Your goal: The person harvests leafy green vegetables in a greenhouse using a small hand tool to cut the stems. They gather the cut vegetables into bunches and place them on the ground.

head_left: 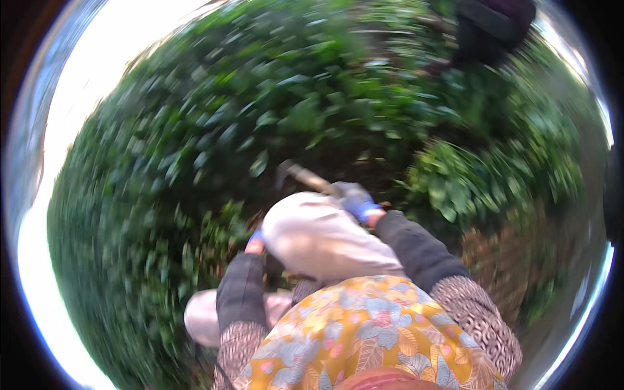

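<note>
My right hand (pixel 355 199), in a grey and blue work glove, grips a short-handled tool (pixel 310 178) just past my raised knee. The tool has a pale wooden handle and a dark blade at its far end; blur hides whether it is a hand hoe or a sickle. Dark soil (pixel 360 168) shows beyond the glove. My left hand (pixel 256 239) is mostly behind the pale trouser knee (pixel 312 219). Only its blue cuff and wrist show, so whatever it holds is hidden. Low green leaves (pixel 226 219) grow beside it.
Dense broad-leaved plants (pixel 292 107) spread ahead and to the left. A lighter green clump (pixel 453 180) stands to the right, near brown ground (pixel 497 258). At the upper right is a large dark shape (pixel 492 34), too blurred to identify.
</note>
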Motion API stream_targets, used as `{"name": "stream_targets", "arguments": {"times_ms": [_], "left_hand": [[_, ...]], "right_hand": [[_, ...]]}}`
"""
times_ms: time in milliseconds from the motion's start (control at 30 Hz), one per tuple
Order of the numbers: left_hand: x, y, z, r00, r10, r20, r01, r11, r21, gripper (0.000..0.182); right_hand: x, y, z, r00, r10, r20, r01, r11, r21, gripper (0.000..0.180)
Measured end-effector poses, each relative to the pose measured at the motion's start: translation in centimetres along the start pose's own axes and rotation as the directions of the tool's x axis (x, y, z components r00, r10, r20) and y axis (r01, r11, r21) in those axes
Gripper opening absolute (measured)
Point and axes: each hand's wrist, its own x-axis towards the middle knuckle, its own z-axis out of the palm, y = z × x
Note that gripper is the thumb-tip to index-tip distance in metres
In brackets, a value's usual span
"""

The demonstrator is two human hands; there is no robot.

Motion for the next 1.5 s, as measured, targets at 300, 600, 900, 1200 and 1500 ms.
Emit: {"name": "stream_targets", "arguments": {"times_ms": [300, 600, 900, 1200, 1500], "left_hand": [[2.7, -1.2, 0.6, 0.873, -0.307, -0.379, 0.156, 0.912, -0.378, 0.033], [8.4, -5.2, -4.1, 0.759, -0.312, -0.571, 0.227, 0.949, -0.217, 0.042], [4.0, -16.1, -12.8, 0.753, 0.006, -0.657, 0.509, 0.627, 0.590, 0.039], [4.7, -24.3, -11.3, 0.865, -0.361, -0.349, 0.395, 0.060, 0.917, 0.051], [3.9, -26.0, -11.0, 0.801, 0.052, -0.596, 0.577, 0.195, 0.793, 0.037]], "right_hand": [[6.5, 3.0, 4.3, 0.991, 0.134, 0.029, -0.137, 0.979, 0.154, 0.031], [13.7, 0.4, 10.4, 0.987, -0.074, 0.142, 0.065, 0.996, 0.067, 0.033], [17.4, 0.6, 17.7, 0.939, -0.067, 0.338, 0.110, 0.988, -0.111, 0.041], [22.9, -3.4, 27.6, 0.849, -0.252, 0.465, 0.289, 0.957, -0.009, 0.039], [24.7, -5.5, 33.7, 0.836, -0.317, 0.448, 0.423, 0.893, -0.158, 0.034]]}}
